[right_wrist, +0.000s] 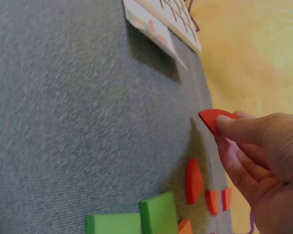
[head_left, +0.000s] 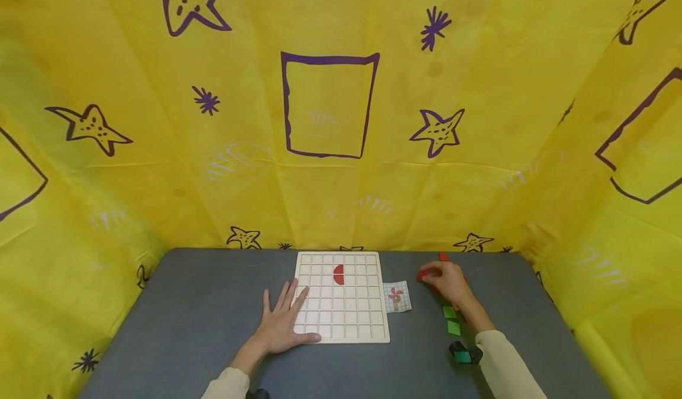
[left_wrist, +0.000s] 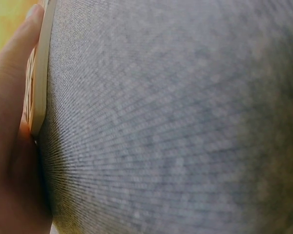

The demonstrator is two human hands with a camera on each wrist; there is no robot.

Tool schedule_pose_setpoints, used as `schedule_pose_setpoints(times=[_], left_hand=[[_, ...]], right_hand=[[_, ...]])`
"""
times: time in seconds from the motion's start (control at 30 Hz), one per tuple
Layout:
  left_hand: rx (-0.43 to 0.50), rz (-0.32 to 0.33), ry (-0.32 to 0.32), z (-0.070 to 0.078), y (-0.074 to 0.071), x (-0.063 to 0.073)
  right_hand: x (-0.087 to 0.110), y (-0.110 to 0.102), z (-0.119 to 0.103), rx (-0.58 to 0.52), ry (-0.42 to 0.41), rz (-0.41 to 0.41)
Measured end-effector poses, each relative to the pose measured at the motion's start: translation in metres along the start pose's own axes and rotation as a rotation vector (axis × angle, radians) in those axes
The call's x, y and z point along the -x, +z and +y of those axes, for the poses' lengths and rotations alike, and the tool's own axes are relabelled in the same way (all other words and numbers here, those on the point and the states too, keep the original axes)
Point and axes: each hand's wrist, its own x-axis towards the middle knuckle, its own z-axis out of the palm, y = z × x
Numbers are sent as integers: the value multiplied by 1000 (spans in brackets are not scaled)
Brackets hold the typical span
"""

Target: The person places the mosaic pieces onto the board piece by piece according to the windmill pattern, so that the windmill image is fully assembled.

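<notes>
A pale wooden grid board (head_left: 341, 322) lies on the dark table, with two red quarter-circle pieces (head_left: 338, 274) side by side in cells of its upper part. My left hand (head_left: 282, 322) rests with spread fingers on the board's left edge, thumb at the lower left corner. To the right of the board, my right hand (head_left: 447, 282) pinches a red quarter-circle piece (right_wrist: 212, 118) between thumb and fingers, above the table. Between board and right hand lies a small pattern card (head_left: 397, 296) showing a red pinwheel shape on a grid.
Near the right hand lie green square pieces (head_left: 453, 328), more red pieces (right_wrist: 193, 181) and an orange piece (right_wrist: 185, 227). A yellow cloth (head_left: 330, 203) with purple drawings hangs behind the grey table (head_left: 224, 292). Black straps (head_left: 465, 353) sit at the right wrist.
</notes>
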Motion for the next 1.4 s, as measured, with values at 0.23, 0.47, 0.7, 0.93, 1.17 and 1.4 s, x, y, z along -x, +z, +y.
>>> schedule_pose_setpoints(times=[0.23, 0.47, 0.7, 0.93, 1.17, 1.4], left_hand=[[-2, 8, 5, -1, 0, 0], [-7, 5, 2, -3, 1, 0], [3, 9, 5, -3, -1, 0], [13, 32, 26, -4, -3, 3], [8, 21, 29, -2, -1, 2], [10, 61, 52, -3, 0, 3]], right_hand=[[-5, 3, -9, -13, 10, 39], [-12, 10, -20, -51, 43, 64], [-19, 18, -38, -130, 35, 29], [-22, 32, -52, -175, 42, 37], [-23, 47, -64, -201, 33, 20], [-23, 65, -69, -238, 70, -12]])
